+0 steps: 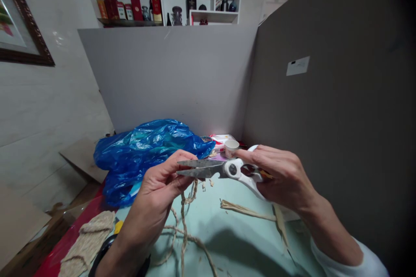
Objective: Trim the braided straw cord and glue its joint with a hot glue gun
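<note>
My right hand (282, 177) grips the white handles of a pair of scissors (232, 169), with fingers through the loops. Their metal blades point left and stand slightly apart, the tips at the fingers of my left hand (162, 186). That hand is closed in a pinch on a braided straw cord (184, 220), which hangs down in loops onto the table. The blades partly cover the pinched end, so I cannot tell whether they touch the cord. Dry straw strips (247, 210) lie below my right hand.
A crumpled blue plastic bag (146, 147) sits at the back left of the pale green tabletop (234, 233). Behind the scissors stand a paper cup (231, 147) and a red-and-white packet (219, 140). A woven straw piece (89, 238) lies front left. Grey panels (182, 78) border the back and right.
</note>
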`<state>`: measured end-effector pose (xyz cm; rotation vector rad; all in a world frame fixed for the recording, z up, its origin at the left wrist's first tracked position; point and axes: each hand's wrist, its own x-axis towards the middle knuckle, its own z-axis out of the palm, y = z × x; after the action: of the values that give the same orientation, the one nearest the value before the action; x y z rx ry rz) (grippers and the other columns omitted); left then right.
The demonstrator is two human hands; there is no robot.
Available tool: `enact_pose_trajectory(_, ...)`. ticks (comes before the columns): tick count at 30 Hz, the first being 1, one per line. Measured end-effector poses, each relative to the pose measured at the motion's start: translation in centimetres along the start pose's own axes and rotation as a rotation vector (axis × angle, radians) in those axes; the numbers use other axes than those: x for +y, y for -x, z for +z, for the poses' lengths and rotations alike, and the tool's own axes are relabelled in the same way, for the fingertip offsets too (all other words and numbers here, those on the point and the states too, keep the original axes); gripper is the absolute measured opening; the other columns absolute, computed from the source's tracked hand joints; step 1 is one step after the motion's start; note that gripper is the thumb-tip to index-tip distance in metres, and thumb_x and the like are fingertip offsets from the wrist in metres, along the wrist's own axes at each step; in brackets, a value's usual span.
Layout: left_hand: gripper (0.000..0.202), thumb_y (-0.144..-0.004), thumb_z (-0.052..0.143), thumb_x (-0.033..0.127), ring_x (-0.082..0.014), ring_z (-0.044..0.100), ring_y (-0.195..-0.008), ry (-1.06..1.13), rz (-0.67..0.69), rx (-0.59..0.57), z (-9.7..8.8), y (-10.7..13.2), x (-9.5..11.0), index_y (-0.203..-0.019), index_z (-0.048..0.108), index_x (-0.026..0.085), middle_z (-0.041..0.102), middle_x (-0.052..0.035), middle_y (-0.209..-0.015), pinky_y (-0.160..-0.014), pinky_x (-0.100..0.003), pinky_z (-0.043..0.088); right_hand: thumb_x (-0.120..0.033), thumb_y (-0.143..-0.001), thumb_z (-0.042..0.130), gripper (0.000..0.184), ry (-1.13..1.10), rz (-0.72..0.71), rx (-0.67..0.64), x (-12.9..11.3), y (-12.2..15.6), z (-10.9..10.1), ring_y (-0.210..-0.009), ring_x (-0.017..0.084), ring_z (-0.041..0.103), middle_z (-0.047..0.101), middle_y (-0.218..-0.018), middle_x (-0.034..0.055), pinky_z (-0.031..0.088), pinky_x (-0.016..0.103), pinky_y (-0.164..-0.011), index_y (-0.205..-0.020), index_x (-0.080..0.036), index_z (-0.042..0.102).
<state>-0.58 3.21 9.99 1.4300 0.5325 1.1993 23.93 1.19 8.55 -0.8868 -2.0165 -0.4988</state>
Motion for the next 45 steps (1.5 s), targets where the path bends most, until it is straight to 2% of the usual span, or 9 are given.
enact_pose_trajectory(4,0.017,-0.086,0.067,0.017,-0.0163,0.05,-0.08,0.026,-0.003,0.011,0.2,0.0,-0.1,-0.076,0.079,0.022,0.06,-0.0016,-0.084,-0.075,-0.025,0.039,-0.008,-0.082,0.062,0.027,-0.053,0.07,-0.014,-0.2,-0.1,0.0,-0.058,0.015,0.064,0.073,-0.071,0.0026,0.049,0.026,-0.055,-0.102,-0.021,0.073)
enact_pose_trajectory(7,0.021,-0.089,0.064,0.018,-0.0157,0.052,-0.086,0.031,-0.014,-0.001,0.5,0.3,0.1,-0.072,0.077,0.022,0.06,-0.0018,-0.087,-0.078,-0.021,0.04,-0.02,-0.083,0.069,0.016,-0.241,0.296,-0.055,-0.3,-0.1,0.4,-0.059,0.014,0.063,0.075,-0.08,0.0054,0.047,0.024,-0.052,-0.098,-0.018,0.074)
enact_pose_trajectory(11,0.026,-0.092,0.059,0.021,-0.0154,0.053,-0.087,0.087,-0.063,-0.016,0.7,0.7,0.5,-0.07,0.073,0.019,0.063,-0.004,-0.098,-0.074,-0.021,0.041,-0.033,-0.081,0.076,0.025,-0.629,0.652,-0.026,-0.1,-0.2,1.3,-0.06,0.013,0.063,0.071,-0.078,0.0028,0.049,0.022,-0.053,-0.099,-0.017,0.07)
enact_pose_trajectory(14,0.024,-0.09,0.062,0.023,-0.0156,0.054,-0.086,0.088,-0.099,0.008,0.8,0.7,0.5,-0.07,0.074,0.018,0.064,-0.0052,-0.108,-0.071,-0.022,0.042,-0.033,-0.078,0.079,0.032,-0.862,0.765,-0.067,-0.2,-0.4,2.3,-0.072,0.015,0.069,0.073,-0.087,0.0042,0.056,0.025,-0.065,-0.104,-0.019,0.066)
enact_pose_trajectory(18,0.018,-0.084,0.068,0.025,-0.0209,0.058,-0.09,0.031,-0.142,-0.005,0.6,0.5,0.3,-0.069,0.077,0.019,0.065,-0.0083,-0.113,-0.073,-0.029,0.045,-0.028,-0.064,0.089,0.054,-1.09,0.789,-0.096,-1.3,-0.7,3.8,-0.092,0.021,0.071,0.073,-0.098,0.0062,0.059,0.034,-0.08,-0.11,-0.022,0.061)
enact_pose_trajectory(22,0.02,-0.082,0.068,0.03,-0.0238,0.056,-0.09,0.011,-0.181,-0.034,0.6,0.3,0.4,-0.069,0.075,0.017,0.064,-0.0122,-0.109,-0.069,-0.029,0.043,-0.023,-0.056,0.093,0.055,-1.199,0.846,-0.044,-2.3,-0.9,4.7,-0.077,0.016,0.068,0.067,-0.082,-0.0015,0.056,0.028,-0.07,-0.101,-0.023,0.062)
enact_pose_trajectory(27,0.018,-0.079,0.069,0.029,-0.0186,0.046,-0.079,-0.025,-0.187,-0.04,0.5,0.1,0.3,-0.066,0.072,0.016,0.057,-0.0092,-0.102,-0.06,-0.026,0.037,-0.032,-0.068,0.086,0.04,-1.15,0.906,0.182,-1.3,-0.6,3.9,-0.052,0.008,0.046,0.055,-0.066,-0.0053,0.039,0.022,-0.048,-0.1,-0.02,0.064)
enact_pose_trajectory(32,0.017,-0.082,0.065,0.026,-0.0145,0.034,-0.066,-0.045,-0.219,-0.138,0.4,0.1,-0.3,-0.068,0.069,0.017,0.052,-0.0038,-0.086,-0.056,-0.027,0.03,-0.034,-0.078,0.077,0.029,-1.178,0.842,0.271,-0.5,-0.4,2.8,-0.052,0.009,0.039,0.05,-0.064,-0.006,0.031,0.024,-0.047,-0.099,-0.021,0.061)
enact_pose_trajectory(45,0.017,-0.082,0.071,0.035,-0.0156,0.035,-0.057,-0.304,-0.07,-0.038,0.7,0.0,-0.7,-0.082,0.084,0.023,0.064,-0.0037,-0.072,-0.05,-0.028,0.023,-0.028,-0.074,0.079,0.036,-1.045,0.745,0.289,-0.3,-0.2,2.2,-0.055,0.011,0.048,0.058,-0.068,-0.0044,0.038,0.025,-0.05,-0.105,-0.026,0.063)
